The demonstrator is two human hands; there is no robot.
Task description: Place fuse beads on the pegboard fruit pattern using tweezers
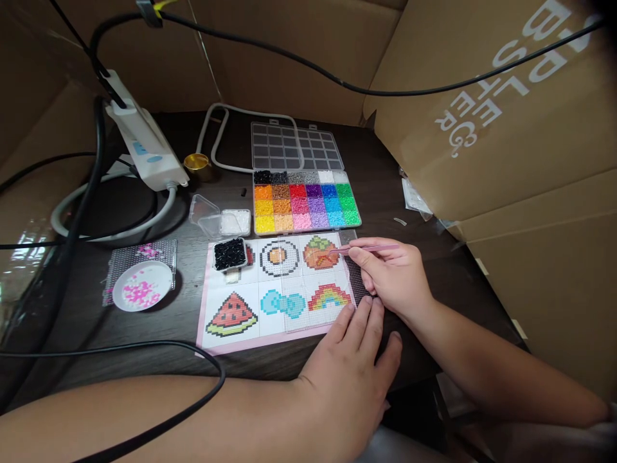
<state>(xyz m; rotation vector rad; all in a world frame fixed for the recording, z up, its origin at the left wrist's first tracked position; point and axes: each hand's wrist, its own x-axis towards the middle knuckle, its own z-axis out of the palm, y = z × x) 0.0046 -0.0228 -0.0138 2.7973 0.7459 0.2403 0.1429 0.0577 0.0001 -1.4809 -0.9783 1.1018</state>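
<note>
My right hand (393,273) pinches pink tweezers (371,247), whose tip lies at the orange-fruit picture on a pattern sheet (226,337). A clear pegboard (294,318) lies over the sheet's right half, above the rainbow and blue shapes. My left hand (354,360) rests flat with fingers stretched out, its fingertips touching the pegboard's lower right corner. A small tray of black beads (230,253) sits on the sheet's top left. Just beyond the sheet stands an open sorting box of coloured beads (306,204).
A white dish with pink beads (143,285) rests on another pegboard at the left. A small clear box of white beads (226,222), a gold cap (196,161), a white device with cables (144,145) and cardboard walls (506,128) surround the dark table (424,257).
</note>
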